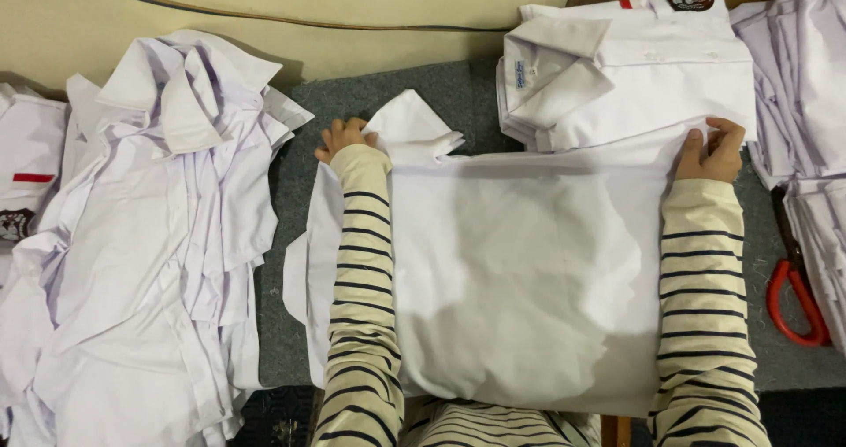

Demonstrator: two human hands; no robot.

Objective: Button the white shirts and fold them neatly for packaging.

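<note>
White shirt [520,271] lies flat, back up, on grey mat [441,86], just below folded shirt stack [626,68]. Left hand [344,136] curled over its upper left corner, fingers bent onto fabric. Right hand [712,150] pinches upper right edge. Red-handled scissors [793,280] right of shirt; loose shirt heap [150,236] left.

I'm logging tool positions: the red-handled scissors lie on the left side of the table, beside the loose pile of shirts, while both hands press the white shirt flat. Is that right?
Not quite. The scissors lie on the right side, by the right sleeve and the stacked shirts there, as the head view shows. The loose pile is on the left. Both the left hand and right hand do hold the white shirt flat.
</note>
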